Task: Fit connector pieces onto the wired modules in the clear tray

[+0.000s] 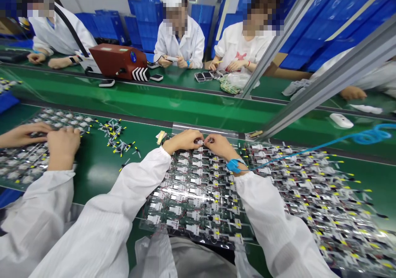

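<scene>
My left hand and my right hand meet at the far edge of a clear tray packed with several small white-and-black wired parts. Both hands have their fingers curled and pinched together over one small part at the tray's top row. A blue wrist strap with a coiled blue cord sits on my right wrist. Both arms wear white sleeves.
A second tray of yellow-tipped parts lies to the right. Loose yellow-tipped parts lie to the left. A co-worker's hands work on a tray at left. Across the green belt, three people sit by a red machine. A metal frame post slants at right.
</scene>
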Demonstrator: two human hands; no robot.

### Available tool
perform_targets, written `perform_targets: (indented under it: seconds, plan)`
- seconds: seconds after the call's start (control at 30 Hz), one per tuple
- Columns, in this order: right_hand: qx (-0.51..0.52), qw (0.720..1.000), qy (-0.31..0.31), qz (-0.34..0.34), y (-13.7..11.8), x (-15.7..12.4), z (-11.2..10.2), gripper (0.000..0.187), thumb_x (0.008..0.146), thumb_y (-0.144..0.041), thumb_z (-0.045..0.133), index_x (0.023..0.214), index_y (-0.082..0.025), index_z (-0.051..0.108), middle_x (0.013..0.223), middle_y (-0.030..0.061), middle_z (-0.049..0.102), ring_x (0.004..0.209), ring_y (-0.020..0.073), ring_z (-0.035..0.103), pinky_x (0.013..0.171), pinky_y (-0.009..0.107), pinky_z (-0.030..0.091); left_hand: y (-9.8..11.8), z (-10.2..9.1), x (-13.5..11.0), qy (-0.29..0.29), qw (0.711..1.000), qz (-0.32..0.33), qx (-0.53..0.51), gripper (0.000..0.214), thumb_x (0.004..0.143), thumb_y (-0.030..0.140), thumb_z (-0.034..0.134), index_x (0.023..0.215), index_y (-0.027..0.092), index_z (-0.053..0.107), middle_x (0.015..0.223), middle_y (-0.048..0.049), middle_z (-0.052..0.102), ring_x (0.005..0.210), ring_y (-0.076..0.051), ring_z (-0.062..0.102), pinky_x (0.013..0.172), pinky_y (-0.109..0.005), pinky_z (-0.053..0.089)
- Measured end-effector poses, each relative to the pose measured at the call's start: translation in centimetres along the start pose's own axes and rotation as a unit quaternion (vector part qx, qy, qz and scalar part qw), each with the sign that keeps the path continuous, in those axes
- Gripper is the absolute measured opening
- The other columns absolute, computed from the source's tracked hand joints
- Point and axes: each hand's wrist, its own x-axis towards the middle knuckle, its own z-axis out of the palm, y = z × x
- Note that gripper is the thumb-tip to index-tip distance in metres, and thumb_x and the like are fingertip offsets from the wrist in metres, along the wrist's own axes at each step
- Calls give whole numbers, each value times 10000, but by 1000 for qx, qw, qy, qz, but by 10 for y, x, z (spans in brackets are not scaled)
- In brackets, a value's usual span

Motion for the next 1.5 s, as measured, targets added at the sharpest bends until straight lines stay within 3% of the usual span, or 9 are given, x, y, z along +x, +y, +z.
perform_targets:
  seconds: [0.43,0.67,1.5]
  plan:
    - [-11,1000,-10,-8,3,1,-1,147,867,-211,640,915,-219,778,856,37,751,785,178,663,737,249,462,-3,2,0,9,1000,9,-1,257,881,221,664,1123,172,735,1055,-79,731,947,-218,671,814,-292,472]
    - [-5,1000,-13,0,2,2,0,142,865,-195,642,892,-215,781,915,59,770,882,208,695,773,264,476,-2,2,-1,9,1000,21,11,246,882,195,650,1106,164,746,989,-73,722,880,-205,663,760,-279,451]
    - [20,1000,-12,5,2,6,0,144,789,-137,668,822,-206,790,850,51,774,842,199,696,743,258,479,-11,9,1,28,998,61,-22,217,892,212,667,1077,130,748,956,-96,732,868,-204,664,764,-285,453]
